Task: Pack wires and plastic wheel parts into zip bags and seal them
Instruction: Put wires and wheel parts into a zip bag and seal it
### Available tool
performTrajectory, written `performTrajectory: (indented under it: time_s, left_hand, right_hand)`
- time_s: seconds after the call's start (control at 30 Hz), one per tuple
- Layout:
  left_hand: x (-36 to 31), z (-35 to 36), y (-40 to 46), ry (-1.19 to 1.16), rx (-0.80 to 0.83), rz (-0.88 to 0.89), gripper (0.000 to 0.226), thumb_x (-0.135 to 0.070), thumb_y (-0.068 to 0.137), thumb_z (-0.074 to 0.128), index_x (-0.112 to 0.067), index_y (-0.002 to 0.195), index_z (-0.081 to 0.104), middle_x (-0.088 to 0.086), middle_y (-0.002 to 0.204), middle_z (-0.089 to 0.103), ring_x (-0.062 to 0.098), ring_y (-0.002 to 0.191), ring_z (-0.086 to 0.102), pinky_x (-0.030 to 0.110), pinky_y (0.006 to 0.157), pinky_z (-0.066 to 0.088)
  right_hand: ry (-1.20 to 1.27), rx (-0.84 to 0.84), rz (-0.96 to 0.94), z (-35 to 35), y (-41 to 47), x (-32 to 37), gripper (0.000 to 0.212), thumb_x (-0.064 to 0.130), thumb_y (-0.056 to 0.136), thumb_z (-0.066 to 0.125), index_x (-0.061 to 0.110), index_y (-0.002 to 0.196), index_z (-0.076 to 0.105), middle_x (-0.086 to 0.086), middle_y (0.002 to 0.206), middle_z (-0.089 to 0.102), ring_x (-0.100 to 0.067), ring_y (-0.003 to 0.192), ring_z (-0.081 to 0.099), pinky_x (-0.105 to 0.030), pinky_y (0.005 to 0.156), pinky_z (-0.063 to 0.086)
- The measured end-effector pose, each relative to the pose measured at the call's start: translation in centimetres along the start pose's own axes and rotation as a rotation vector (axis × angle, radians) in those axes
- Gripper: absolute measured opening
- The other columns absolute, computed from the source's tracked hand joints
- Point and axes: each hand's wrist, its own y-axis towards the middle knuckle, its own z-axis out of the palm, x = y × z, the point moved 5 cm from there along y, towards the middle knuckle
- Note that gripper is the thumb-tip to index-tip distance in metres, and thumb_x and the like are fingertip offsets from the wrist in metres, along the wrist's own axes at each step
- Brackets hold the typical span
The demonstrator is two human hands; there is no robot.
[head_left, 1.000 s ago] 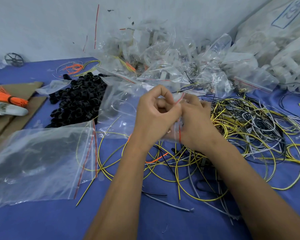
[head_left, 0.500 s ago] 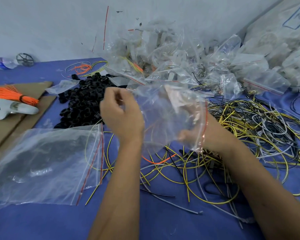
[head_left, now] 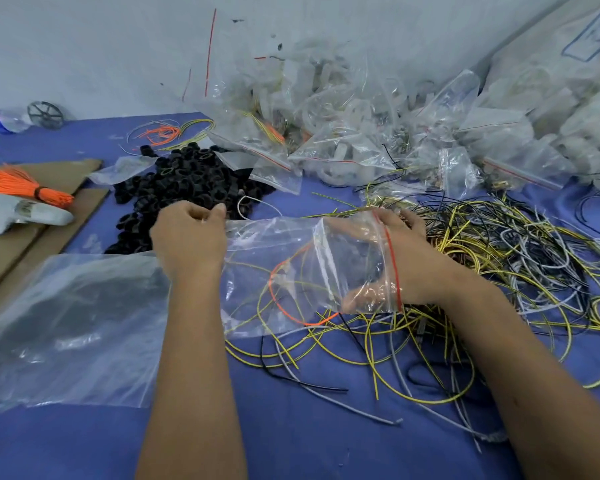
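Clear plastic zip bag with a red seal strip (head_left: 291,271) is held above the blue table (head_left: 291,427): its far corner is pinched by the left hand (head_left: 187,240), while the right hand (head_left: 406,258) is pushed inside its mouth, fingers spread, over yellow, grey and black wires (head_left: 499,258).

On the table (head_left: 291,445), a zip bag (head_left: 291,271) lies at centre, over part of the loose wires (head_left: 499,254) spread to its right and front. The left hand (head_left: 187,240) holds the bag's left end; the right hand (head_left: 406,258) is inside its right end. The wheel parts (head_left: 187,181) lie behind the left hand. A larger bag (head_left: 66,323) lies front left. Filled bags (head_left: 343,133) are heaped at the rear, against the wall (head_left: 84,46). Cardboard (head_left: 14,244) lies far left, carrying a controller (head_left: 18,214) and a wire bundle (head_left: 18,185).
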Motion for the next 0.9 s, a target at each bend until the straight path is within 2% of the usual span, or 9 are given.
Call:
performTrajectory:
  time_s: [0.07,0.1,0.3,0.4,0.47,0.53,0.67,0.77,0.9]
  left_hand:
    - [0.2,-1.4,0.3,0.025,-0.095,-0.008,0.028,-0.042,0.09,0.075,-0.014,0.084,0.073,0.01,0.083,0.073,0.033,0.085,0.07,0.031,0.072,0.041]
    - [0.2,-2.0,0.4,0.037,-0.135,-0.002,0.03,-0.043,0.091,0.074,-0.013,0.086,0.074,0.012,0.086,0.074,0.034,0.086,0.069,0.031,0.071,0.04]
    - [0.0,-4.2,-0.5,0.077,-0.359,-0.06,0.037,-0.048,0.095,0.064,-0.011,0.103,0.067,0.011,0.104,0.073,0.034,0.104,0.064,0.04,0.081,0.041]
    - [-3.6,-3.9,-2.3,-0.054,-0.529,0.138,0.033,-0.038,0.093,0.058,-0.006,0.103,0.062,0.015,0.106,0.066,0.033,0.105,0.058,0.039,0.089,0.036]
    - [-6.1,-1.6,-3.5,-0.284,-0.414,0.288,0.018,-0.027,0.093,0.057,-0.01,0.092,0.061,0.01,0.09,0.065,0.028,0.087,0.06,0.039,0.081,0.042]
    - [-7.2,1.8,-5.1,-0.407,-0.151,0.323,0.013,-0.02,0.095,0.057,-0.014,0.084,0.059,0.003,0.078,0.064,0.023,0.073,0.058,0.041,0.073,0.047]
    - [-6.2,6.5,-7.0,-0.3,0.179,0.313,0.036,-0.025,0.103,0.055,-0.017,0.069,0.047,-0.002,0.061,0.051,0.017,0.058,0.044,0.043,0.062,0.038]
    - [-5.2,7.0,-6.4,-0.191,0.258,0.298,0.047,-0.031,0.104,0.053,-0.018,0.063,0.036,-0.002,0.055,0.04,0.015,0.052,0.035,0.04,0.057,0.025]
    - [-4.5,5.3,-5.2,-0.21,0.159,0.176,0.044,-0.031,0.104,0.053,-0.009,0.066,0.046,0.0,0.057,0.045,0.026,0.059,0.041,0.041,0.058,0.021]
  right_hand:
    - [-0.256,0.151,-0.141,0.0,-0.3,0.8,0.104,0.102,0.057,0.042,0.059,0.149,0.02,0.018,0.152,0.039,-0.011,0.15,0.016,-0.05,0.12,-0.005]
    - [-0.287,0.202,-0.17,0.0,-0.4,1.0,0.111,0.106,0.047,0.043,0.065,0.146,0.014,0.024,0.152,0.038,-0.007,0.152,0.011,-0.055,0.12,-0.009]
    - [-0.285,0.165,-0.175,0.1,-0.2,1.9,0.107,0.094,0.044,0.058,0.057,0.144,0.04,0.036,0.144,0.037,-0.007,0.152,0.015,-0.057,0.12,-0.007]
    - [-0.322,0.168,-0.177,1.0,0.0,2.3,0.101,0.092,0.053,0.057,0.056,0.145,0.039,0.031,0.148,0.043,-0.009,0.154,0.009,-0.055,0.12,-0.011]
    - [-0.376,0.183,-0.212,1.8,0.2,2.8,0.099,0.094,0.057,0.05,0.056,0.147,0.036,0.027,0.151,0.043,-0.013,0.155,0.006,-0.056,0.119,-0.01]
    - [-0.391,0.196,-0.229,2.2,0.2,3.2,0.094,0.097,0.06,0.047,0.055,0.144,0.041,0.028,0.149,0.045,-0.014,0.156,0.005,-0.056,0.119,-0.009]
    - [-0.348,0.081,-0.191,1.3,0.6,2.8,0.056,0.08,0.078,0.059,0.044,0.12,0.069,0.023,0.133,0.061,-0.013,0.15,0.027,-0.051,0.12,0.015]
    - [-0.257,-0.169,-0.172,-0.3,0.8,2.4,0.016,0.04,0.087,0.072,0.028,0.096,0.078,0.008,0.099,0.076,-0.022,0.105,0.066,-0.04,0.093,0.05]
    - [-0.157,-0.412,-0.008,-2.0,1.4,2.5,0.011,0.03,0.086,0.073,0.023,0.078,0.076,0.005,0.074,0.073,-0.017,0.073,0.069,-0.037,0.075,0.054]
